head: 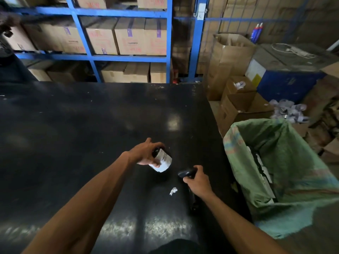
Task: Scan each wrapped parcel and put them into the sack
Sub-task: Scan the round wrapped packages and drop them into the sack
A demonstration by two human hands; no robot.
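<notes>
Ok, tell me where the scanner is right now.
The scanner is in the right hand, low over the black table, just right of the parcel that the left hand holds, with the green sack farther right.

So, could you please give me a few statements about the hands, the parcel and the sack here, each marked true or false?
1. The left hand holds a dark parcel with a white label. True.
2. The right hand is empty. False: it grips a black scanner.
3. The green sack stands open to the right of the black table. True.
4. The parcel already lies in the sack. False: it is held above the table.
5. A scrap of white paper lies on the table. True.
</notes>
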